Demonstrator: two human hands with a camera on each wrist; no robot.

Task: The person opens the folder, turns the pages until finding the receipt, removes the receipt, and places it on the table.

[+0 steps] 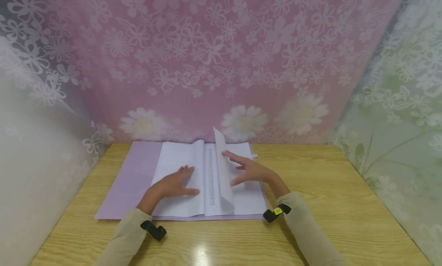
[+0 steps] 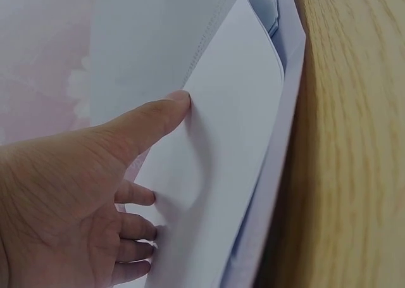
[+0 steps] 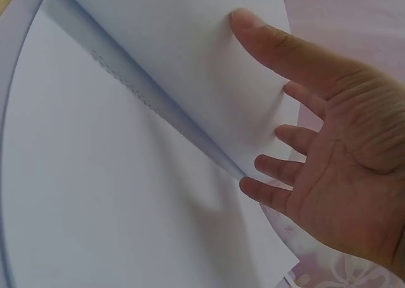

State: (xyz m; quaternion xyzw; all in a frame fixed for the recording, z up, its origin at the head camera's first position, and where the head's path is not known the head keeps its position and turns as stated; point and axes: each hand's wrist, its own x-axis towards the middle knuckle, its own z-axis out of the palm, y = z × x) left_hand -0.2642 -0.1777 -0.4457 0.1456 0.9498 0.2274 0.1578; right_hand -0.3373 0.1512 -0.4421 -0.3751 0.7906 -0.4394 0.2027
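Observation:
A lilac folder (image 1: 132,174) lies spread on the table, holding white sheets turned to both sides. My left hand (image 1: 174,184) rests on the left-hand pages (image 1: 181,153), thumb pointing toward the fold, fingers spread. In the left wrist view its thumb and fingertips touch a curved white page (image 2: 234,79). Between the hands, one leaf (image 1: 224,178) stands raised and bent. The right hand (image 1: 254,171) has its fingertips and thumb against that leaf, fingers spread and fairly straight, as the right wrist view shows too. Small print runs in a narrow strip (image 1: 211,178) near the fold.
The folder lies on a wood-grain table (image 1: 310,181), its far edge near a pink flowered curtain (image 1: 207,86). Pale flowered sheets hang at left and right. A small white tab (image 1: 254,156) sticks out at the folder's right edge. Dark straps (image 1: 154,230) circle both wrists.

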